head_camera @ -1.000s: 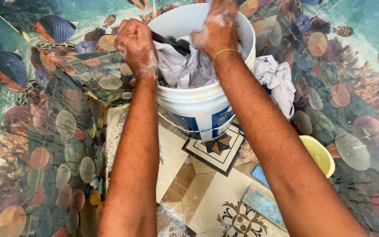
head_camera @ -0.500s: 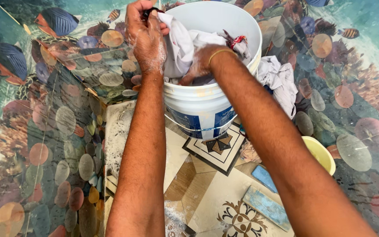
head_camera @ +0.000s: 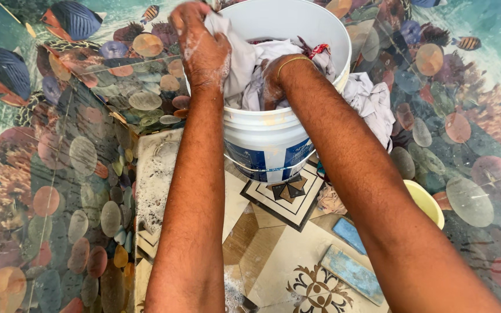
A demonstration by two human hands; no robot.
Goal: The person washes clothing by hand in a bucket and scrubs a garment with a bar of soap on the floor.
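Since the earlier frames, both hands had sunk lower: the soapy left hand [head_camera: 204, 49] had come down from above the rim and sat clenched on a fold of the pale wet cloth [head_camera: 244, 66] at the near-left edge of the white bucket [head_camera: 268, 136]. To its right, the right hand [head_camera: 272, 87] had plunged from a raised grip into the heap of laundry, fingers buried, so its hold could not be told. Washing was mid-scrub, judging by the suds. Right of that hand, another grey garment [head_camera: 372, 101] hung over the bucket's side, and nearer the elbow lay a yellow bowl [head_camera: 427, 203] on the tiled floor [head_camera: 273, 255].
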